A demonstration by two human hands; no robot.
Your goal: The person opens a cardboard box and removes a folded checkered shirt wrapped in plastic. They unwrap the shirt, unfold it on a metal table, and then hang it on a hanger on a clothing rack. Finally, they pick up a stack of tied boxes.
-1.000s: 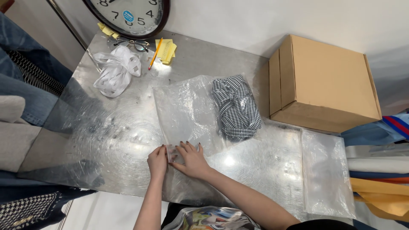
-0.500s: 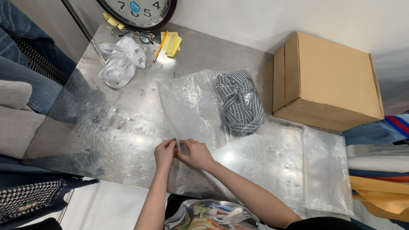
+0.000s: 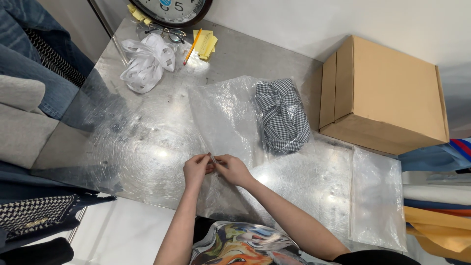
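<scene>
The open end of a clear bag (image 3: 225, 122) is being worked at the near edge of the desk (image 3: 147, 147): its mouth is pinched between both hands, so the step in hand is judged to be the closing or parting of that mouth. The left hand (image 3: 196, 169) is curled, its grip pressed together on the bag's edge; the right hand (image 3: 233, 169) meets it from the other side, thumb and fingers likewise pinched on the same strip of film. The bag lies flat across the middle of the desk, running from the hands toward the far edge, and a checked cloth (image 3: 282, 115) is seen inside its far end, just beside a carton (image 3: 387, 93) at the far right corner. The next move is judged to call for a steady pinch and an even pull along the edge, the film being slippery and prone to creasing. A second bag (image 3: 375, 198) lies at the right edge, well apart.
</scene>
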